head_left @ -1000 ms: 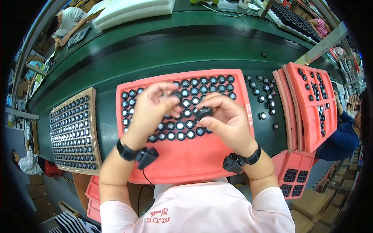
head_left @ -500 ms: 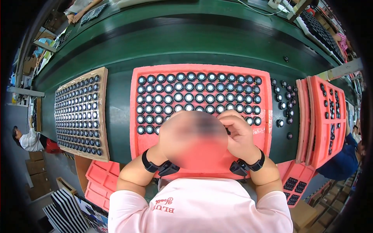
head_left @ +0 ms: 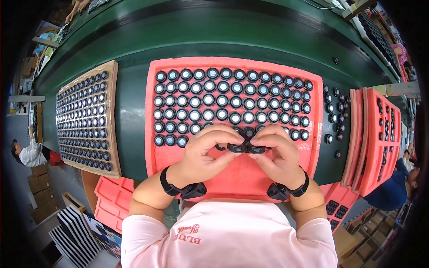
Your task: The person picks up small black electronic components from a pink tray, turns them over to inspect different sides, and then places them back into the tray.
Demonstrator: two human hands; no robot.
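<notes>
My left hand (head_left: 210,149) pinches a small round black part (head_left: 236,148) between thumb and fingers. Opposite it, my right hand (head_left: 280,149) pinches a similar round black part (head_left: 256,148); the two parts sit edge to edge, and I cannot tell whether they are joined. Both hands are above the near half of a pink foam tray (head_left: 151,129). In the tray stand several rows of round black pieces (head_left: 222,100) with pale discs on top. My fingers partly hide the nearest row.
A brown tray (head_left: 115,134) filled with similar pieces lies at left. Several loose black pieces (head_left: 332,118) are scattered right of the pink tray, beside stacked pink trays (head_left: 370,168). The green work surface (head_left: 201,27) stretches beyond. Other people are at the edges.
The view has shifted slightly. A blurred patch that covered my left hand and the space between both hands is gone, so the two held black parts show now.
</notes>
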